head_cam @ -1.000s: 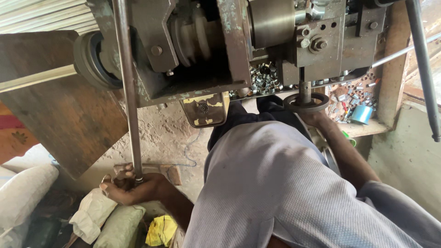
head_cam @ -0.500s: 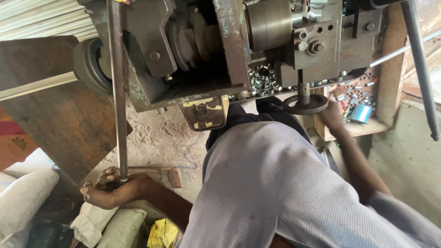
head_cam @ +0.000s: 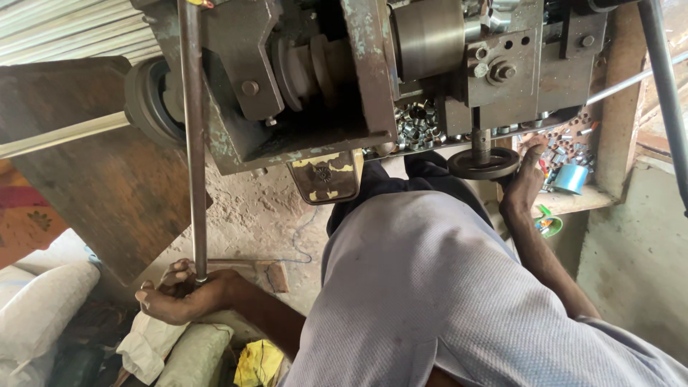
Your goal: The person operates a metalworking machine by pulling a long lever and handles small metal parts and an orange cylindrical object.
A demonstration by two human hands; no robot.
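My left hand (head_cam: 179,292) is wrapped around the lower end of a long steel rod (head_cam: 192,136) that rises into a heavy grey metalworking machine (head_cam: 315,79). My right hand (head_cam: 524,180) rests against a small black handwheel (head_cam: 483,163) on a vertical shaft under the machine's right side. My grey shirt (head_cam: 430,287) fills the lower middle of the view and hides my lap.
A tray of small metal nuts (head_cam: 416,122) sits in the machine. A wooden shelf (head_cam: 573,201) at right holds small parts and a blue roll (head_cam: 571,178). White and green sacks (head_cam: 43,308) and a yellow cloth (head_cam: 259,362) lie lower left. Dirt floor (head_cam: 265,222) below.
My left hand has stayed on the rod's lower end and shifted slightly left. My right hand has risen from beside my body to the black handwheel.
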